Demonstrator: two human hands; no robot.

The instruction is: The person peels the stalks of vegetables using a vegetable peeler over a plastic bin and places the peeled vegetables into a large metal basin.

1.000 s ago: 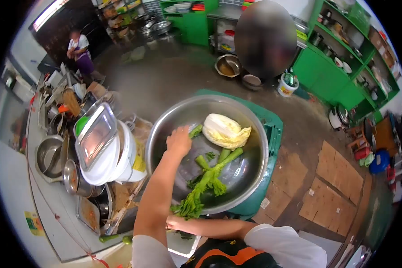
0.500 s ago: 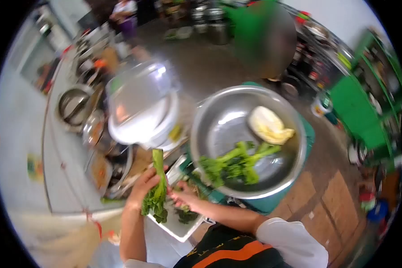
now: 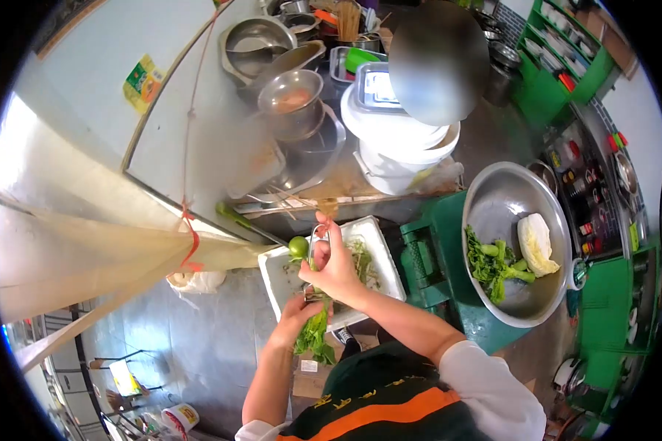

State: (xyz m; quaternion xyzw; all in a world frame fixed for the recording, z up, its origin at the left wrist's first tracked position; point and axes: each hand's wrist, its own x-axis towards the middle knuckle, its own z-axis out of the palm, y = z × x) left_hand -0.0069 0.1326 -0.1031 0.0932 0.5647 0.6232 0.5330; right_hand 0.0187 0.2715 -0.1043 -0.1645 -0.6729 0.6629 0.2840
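My left hand point(image 3: 293, 317) is closed around a leafy green stalk point(image 3: 315, 336), its leaves hanging down and its round cut end pointing up and away. In my right hand point(image 3: 336, 268) is a metal peeler point(image 3: 314, 295) with a looped wire handle, gripped by the fingers; its head lies against the stalk near my left hand. Both hands are above a white foam box point(image 3: 392, 273) with green scraps inside. To the right, a large metal basin point(image 3: 485, 192) holds more leafy stalks point(image 3: 493, 263) and a pale napa cabbage point(image 3: 537, 245).
The basin rests on a green stool point(image 3: 440, 220). Beyond the box, white buckets point(image 3: 397, 158) carry a metal tray, beside stacked metal pots point(image 3: 293, 95) on a counter. A plastic sheet point(image 3: 110, 242) hangs at left. Green shelves point(image 3: 603, 323) stand at right.
My view has swung left and down, so the basin now appears farther right. The stalk has tipped away from upright, and my right hand has moved up along it with the peeler.
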